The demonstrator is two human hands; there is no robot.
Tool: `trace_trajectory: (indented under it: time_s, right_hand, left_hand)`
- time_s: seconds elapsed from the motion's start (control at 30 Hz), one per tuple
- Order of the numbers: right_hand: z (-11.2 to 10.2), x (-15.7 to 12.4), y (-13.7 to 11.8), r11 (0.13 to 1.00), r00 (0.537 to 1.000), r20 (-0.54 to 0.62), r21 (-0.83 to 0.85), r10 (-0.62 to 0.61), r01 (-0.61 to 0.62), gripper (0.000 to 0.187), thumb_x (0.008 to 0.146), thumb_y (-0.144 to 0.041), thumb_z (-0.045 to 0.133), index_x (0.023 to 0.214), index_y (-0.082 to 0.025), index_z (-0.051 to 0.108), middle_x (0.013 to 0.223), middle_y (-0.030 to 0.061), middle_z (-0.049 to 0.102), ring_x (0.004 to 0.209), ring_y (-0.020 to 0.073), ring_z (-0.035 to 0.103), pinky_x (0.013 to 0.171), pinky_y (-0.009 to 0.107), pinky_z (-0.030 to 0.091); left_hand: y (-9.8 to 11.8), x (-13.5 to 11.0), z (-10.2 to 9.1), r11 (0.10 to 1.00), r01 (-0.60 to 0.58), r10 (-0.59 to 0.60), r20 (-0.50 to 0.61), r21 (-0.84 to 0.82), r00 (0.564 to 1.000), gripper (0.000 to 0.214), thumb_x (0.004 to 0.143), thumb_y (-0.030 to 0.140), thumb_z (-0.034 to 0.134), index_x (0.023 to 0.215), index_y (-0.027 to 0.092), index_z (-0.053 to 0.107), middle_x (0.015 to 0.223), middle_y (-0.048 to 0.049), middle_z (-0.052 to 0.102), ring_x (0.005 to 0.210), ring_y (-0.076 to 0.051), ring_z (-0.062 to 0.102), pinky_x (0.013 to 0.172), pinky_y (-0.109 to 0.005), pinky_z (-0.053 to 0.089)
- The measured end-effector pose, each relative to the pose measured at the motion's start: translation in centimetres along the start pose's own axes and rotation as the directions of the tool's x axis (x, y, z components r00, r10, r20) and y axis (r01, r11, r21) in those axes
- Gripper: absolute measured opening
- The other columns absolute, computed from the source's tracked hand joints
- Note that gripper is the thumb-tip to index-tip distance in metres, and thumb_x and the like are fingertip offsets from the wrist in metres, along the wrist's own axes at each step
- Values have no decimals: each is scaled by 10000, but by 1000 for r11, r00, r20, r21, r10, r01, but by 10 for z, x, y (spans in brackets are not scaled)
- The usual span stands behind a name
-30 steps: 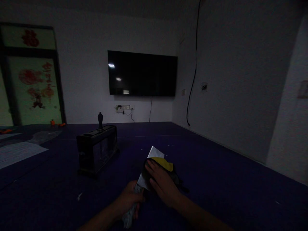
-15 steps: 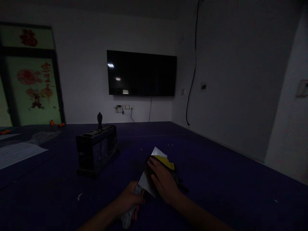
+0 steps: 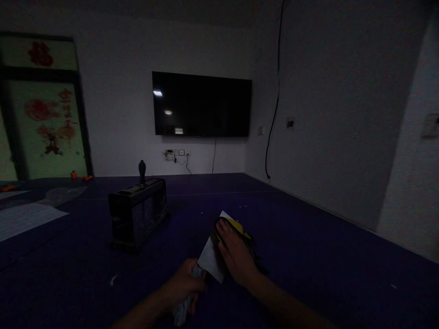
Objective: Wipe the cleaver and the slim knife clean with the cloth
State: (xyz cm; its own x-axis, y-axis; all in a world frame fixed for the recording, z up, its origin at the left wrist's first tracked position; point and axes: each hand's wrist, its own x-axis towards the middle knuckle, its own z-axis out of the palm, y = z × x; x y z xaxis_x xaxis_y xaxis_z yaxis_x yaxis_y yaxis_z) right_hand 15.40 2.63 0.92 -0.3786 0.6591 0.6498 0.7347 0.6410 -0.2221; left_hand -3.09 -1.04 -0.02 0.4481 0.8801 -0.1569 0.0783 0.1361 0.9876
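Note:
My left hand (image 3: 187, 283) is closed around the light patterned handle of a broad-bladed kitchen knife (image 3: 210, 260). The pale blade points forward and to the right. Over its middle, my right hand (image 3: 236, 258) presses a yellow and dark cloth (image 3: 243, 226), fingers lying together along it. The blade's far tip shows past the cloth; the part beneath is hidden. Ahead and to the left stands a dark box-shaped holder (image 3: 137, 214) with a black handle (image 3: 142, 172) sticking up from its top. The picture is dim.
The blue-purple surface (image 3: 302, 265) carries a few white scraps (image 3: 113, 279). Printed paper (image 3: 30, 219) and a clear plastic bag (image 3: 63, 196) lie at the left, with orange items (image 3: 82, 177) farther back. A television (image 3: 202, 105) hangs on the wall; a black cable (image 3: 274, 119) hangs down beside it.
My right hand and the cloth have slid slightly right along the blade, baring more of it near the handle. My left hand keeps nearly the same place.

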Motion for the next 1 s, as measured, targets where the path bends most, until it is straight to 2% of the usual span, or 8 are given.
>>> trace_trajectory:
  time_s: [0.1,0.23,0.4,0.57,0.73,1.0]
  right_hand:
    - [-2,-1,-3,1000,1000,21,-2,-10,10,472,923,-335,272,1378,-223,209,1426,44,248,1305,207,197,1040,437,260]
    - [-4,-3,-8,996,994,69,7,-89,88,479,919,-336,290,1377,-217,214,1427,44,243,1302,213,206,1041,432,263]
    - [-6,-4,-13,993,986,114,8,-121,121,475,922,-344,288,1374,-213,227,1429,41,238,1299,210,215,1043,416,264]
    - [-5,-4,-12,993,986,115,17,-119,118,474,923,-344,285,1375,-215,223,1429,44,237,1302,210,207,1042,419,264]
    - [-2,-5,-9,998,996,57,9,-63,63,451,920,-354,286,1354,-231,287,1410,43,288,1283,214,260,1033,430,277]
    - [7,-4,3,997,988,-138,-3,71,-72,441,915,-338,288,1338,-220,326,1401,56,308,1270,227,289,1020,450,285]
  left_hand:
    - [1,0,1,1000,9,-9,-12,-5,1000,196,490,154,557,659,167,458,343,66,457,242,-82,392,282,-143,272]
    - [0,1,0,999,-8,5,-52,-41,999,223,495,161,590,682,166,469,342,71,453,239,-77,379,276,-142,261]
    - [-4,4,-3,997,-61,60,-37,-40,997,200,503,164,599,660,158,475,360,65,460,248,-84,400,276,-149,263]
    - [-3,5,-3,999,-11,10,-30,-30,999,197,494,169,583,635,168,445,343,75,446,239,-72,375,279,-148,276]
    - [-2,5,-3,1000,-20,19,-9,-15,1000,174,504,163,563,628,166,441,348,65,461,248,-78,397,280,-140,268]
    - [1,2,-4,999,12,-14,59,35,998,186,480,139,547,647,157,468,360,71,459,253,-72,397,275,-129,268]
